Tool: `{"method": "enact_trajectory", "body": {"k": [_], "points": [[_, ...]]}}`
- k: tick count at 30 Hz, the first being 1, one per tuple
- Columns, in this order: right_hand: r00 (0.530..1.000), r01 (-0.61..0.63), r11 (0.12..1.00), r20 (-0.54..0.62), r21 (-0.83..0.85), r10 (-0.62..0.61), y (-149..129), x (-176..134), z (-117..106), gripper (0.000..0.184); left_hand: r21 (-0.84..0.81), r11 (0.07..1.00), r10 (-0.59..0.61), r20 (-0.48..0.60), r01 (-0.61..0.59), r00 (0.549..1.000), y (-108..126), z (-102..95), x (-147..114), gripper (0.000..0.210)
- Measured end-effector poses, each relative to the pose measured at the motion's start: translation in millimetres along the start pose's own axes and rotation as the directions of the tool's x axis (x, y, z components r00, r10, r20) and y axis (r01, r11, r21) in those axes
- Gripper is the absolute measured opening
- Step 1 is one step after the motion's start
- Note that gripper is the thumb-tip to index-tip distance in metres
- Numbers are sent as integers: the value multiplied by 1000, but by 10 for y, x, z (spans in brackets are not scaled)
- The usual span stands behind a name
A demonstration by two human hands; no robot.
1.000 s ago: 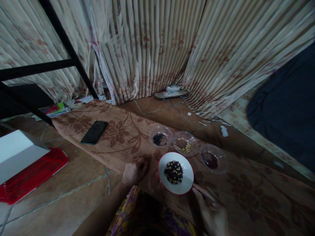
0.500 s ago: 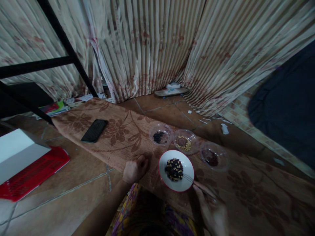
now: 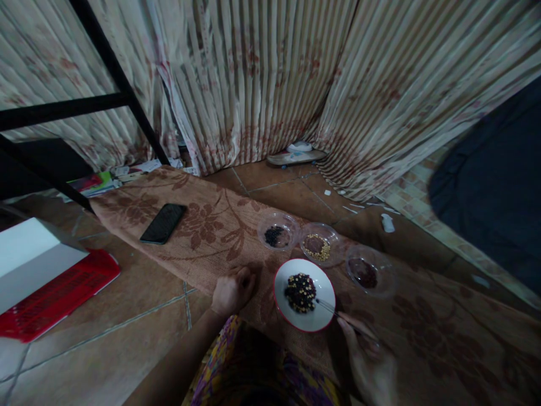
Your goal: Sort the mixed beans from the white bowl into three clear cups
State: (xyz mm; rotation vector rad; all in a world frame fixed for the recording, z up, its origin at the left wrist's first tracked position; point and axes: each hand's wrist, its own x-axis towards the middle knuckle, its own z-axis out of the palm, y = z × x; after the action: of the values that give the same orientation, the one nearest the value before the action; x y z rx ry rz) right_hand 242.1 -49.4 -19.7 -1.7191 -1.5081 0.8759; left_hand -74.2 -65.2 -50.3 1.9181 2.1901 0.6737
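A white bowl with a red rim (image 3: 291, 320) stands on the patterned cloth. In it lies a heap of mixed dark and yellow beans (image 3: 300, 293). My right hand (image 3: 372, 358), at the bowl's right side, is closed on thin metal tweezers (image 3: 344, 317). Their tips reach into the bowl, with a dark bean (image 3: 317, 301) at the tips. My left hand (image 3: 232, 290) rests as a loose fist on the cloth, left of the bowl. Beyond the bowl stand three clear plastic cups: one with black beans (image 3: 274, 237), one with yellow beans (image 3: 319, 251), one with dark red beans (image 3: 367, 276).
A black phone (image 3: 164, 224) lies on the cloth-covered bench (image 3: 211, 248) at the left. On the tiled floor are a white box (image 3: 38, 259) on a red basket (image 3: 76, 290) and a skateboard (image 3: 296, 158). Striped curtains (image 3: 253, 84) hang behind; a black metal frame (image 3: 114, 73) stands left.
The tweezers' prongs, apart at the tips before, now come together at a dark bean. My right hand has shifted slightly right. The left hand stays put.
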Motion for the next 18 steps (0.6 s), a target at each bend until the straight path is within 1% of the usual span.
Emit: {"method": "enact_trajectory", "body": {"k": [6, 9, 10, 11, 13, 14, 15, 18], "points": [[994, 70, 998, -82, 5, -70, -95, 26, -13, 39, 20, 1000, 11, -19, -11, 1000, -11, 19, -14, 25], [987, 115, 991, -123, 62, -106, -278, 176, 31, 37, 16, 1000, 27, -25, -26, 999, -12, 19, -20, 24], [984, 138, 987, -122, 82, -127, -373, 251, 74, 35, 12, 999, 33, -25, -33, 999, -11, 17, -21, 24], [977, 169, 979, -150, 110, -152, -482, 335, 134, 34, 9, 999, 36, -25, -36, 999, -9, 14, -22, 24], [965, 248, 953, -126, 174, -228, -712, 518, 300, 31, 9, 999, 33, -25, -33, 999, -3, 5, -24, 24], [951, 301, 930, -133, 209, -278, -818, 610, 397, 30, 10, 1000, 29, -25, -29, 999, 1, 0, -25, 24], [942, 334, 913, -116, 234, -315, -909, 695, 496, 30, 11, 1000, 23, -24, -23, 999, 6, -5, -27, 24], [941, 337, 903, -58, 266, -334, -1065, 874, 727, 32, 3, 1000, 13, -14, -13, 1000, 18, -13, -33, 23]]}}
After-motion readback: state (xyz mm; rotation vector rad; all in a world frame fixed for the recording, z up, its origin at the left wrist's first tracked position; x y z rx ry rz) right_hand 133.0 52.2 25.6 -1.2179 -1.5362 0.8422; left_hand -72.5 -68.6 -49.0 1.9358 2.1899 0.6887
